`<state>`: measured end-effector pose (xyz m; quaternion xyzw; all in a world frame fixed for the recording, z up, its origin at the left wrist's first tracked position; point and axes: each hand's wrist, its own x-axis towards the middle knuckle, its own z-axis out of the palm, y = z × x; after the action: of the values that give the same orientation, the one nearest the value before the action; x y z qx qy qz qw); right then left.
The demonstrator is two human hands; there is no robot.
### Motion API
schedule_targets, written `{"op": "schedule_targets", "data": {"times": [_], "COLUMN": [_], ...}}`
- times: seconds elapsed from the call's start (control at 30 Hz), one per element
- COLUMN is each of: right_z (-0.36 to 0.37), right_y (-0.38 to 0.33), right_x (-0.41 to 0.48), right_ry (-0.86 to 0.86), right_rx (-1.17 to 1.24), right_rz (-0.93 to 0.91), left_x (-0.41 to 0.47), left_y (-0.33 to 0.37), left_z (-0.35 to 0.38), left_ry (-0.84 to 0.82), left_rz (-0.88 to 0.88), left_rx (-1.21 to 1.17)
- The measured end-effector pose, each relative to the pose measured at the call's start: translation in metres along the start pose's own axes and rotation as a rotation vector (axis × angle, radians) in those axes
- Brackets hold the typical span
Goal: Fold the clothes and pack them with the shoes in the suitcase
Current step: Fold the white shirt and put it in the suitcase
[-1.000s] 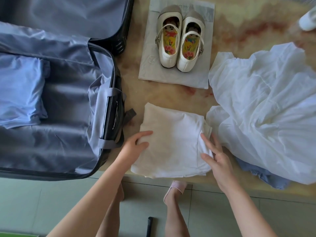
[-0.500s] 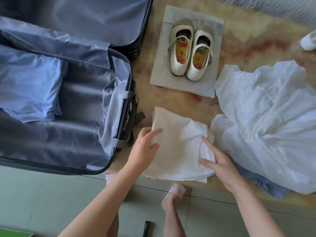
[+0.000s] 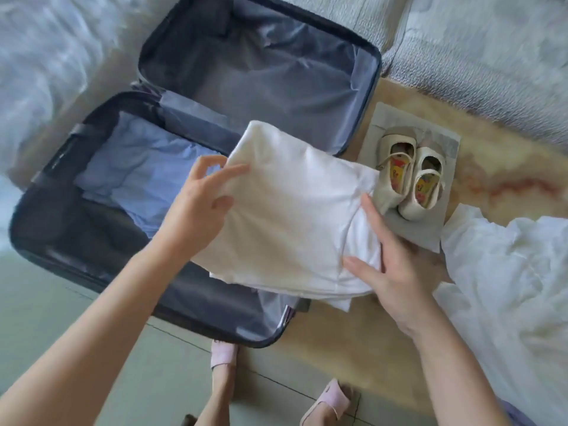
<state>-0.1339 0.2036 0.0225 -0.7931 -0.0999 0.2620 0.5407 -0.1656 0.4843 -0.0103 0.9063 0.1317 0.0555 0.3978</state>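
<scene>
A folded white garment [image 3: 292,216] hangs in the air over the right side of the open dark suitcase [image 3: 365,118]. My left hand [image 3: 199,207] grips its left edge and my right hand [image 3: 396,265] grips its right edge, thumb on top. A folded light-blue garment [image 3: 138,173] lies inside the suitcase's near half. A pair of cream strap shoes [image 3: 412,179] sits on a grey sheet [image 3: 430,238] right of the suitcase, partly covered by the white garment. A crumpled white garment [image 3: 507,272] lies at the right.
The suitcase and clothes lie on a beige marbled table [image 3: 507,179] whose front edge runs above a green tiled floor [image 3: 61,302]. A grey sofa [image 3: 476,41] stands behind. My feet in pink slippers [image 3: 222,353] show below.
Both hands have lifted the folded white garment off the table and carried it left, over the suitcase. The camera view has swung left and up.
</scene>
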Motion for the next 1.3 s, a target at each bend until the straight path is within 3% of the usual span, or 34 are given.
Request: {"op": "schedule_targets", "data": {"times": [0.13,0.3,0.43,0.5,0.6,0.7,0.77,0.87,1.03,1.17,1.3], "right_z": [0.097,0.2,0.253,0.269,0.281,0.282,0.28,0.28,0.274,0.26,0.233], "right_y": [-0.019,-0.023,-0.005,0.009,0.02,0.019,0.021,0.031,0.031,0.021,0.016], "right_x": [0.063,0.129,0.17,0.182,0.182,0.186,0.197,0.215,0.223,0.214,0.194], "right_ry": [-0.116,-0.124,-0.073,-0.047,0.054,0.073,-0.035,-0.162,-0.207,-0.22,-0.108], "right_rx": [0.084,0.11,0.097,-0.058,-0.598,-0.771,-0.846,-0.973,-0.984,-0.842,-0.666], "right_rz": [-0.02,-0.035,0.023,0.09,0.118,-0.125,-0.197,-0.126,-0.075,-0.054,-0.031], "left_x": [0.023,0.053,0.076,0.085,0.085,0.079,0.078,0.082,0.089,0.083,0.073], "left_y": [-0.079,-0.154,-0.203,-0.224,-0.244,-0.251,-0.254,-0.26,-0.254,-0.227,-0.184], "left_z": [-0.067,-0.114,-0.115,-0.11,-0.097,-0.081,-0.073,-0.064,-0.062,-0.07,-0.063], "left_ry": [0.032,0.099,0.089,0.075,0.017,-0.091,-0.234,-0.351,-0.404,-0.211,-0.102], "left_rz": [-0.101,-0.208,-0.173,-0.138,0.013,0.15,0.063,-0.074,-0.157,-0.152,-0.076], "left_rx": [0.163,0.33,0.487,0.558,0.593,0.59,0.585,0.615,0.632,0.541,0.4]}}
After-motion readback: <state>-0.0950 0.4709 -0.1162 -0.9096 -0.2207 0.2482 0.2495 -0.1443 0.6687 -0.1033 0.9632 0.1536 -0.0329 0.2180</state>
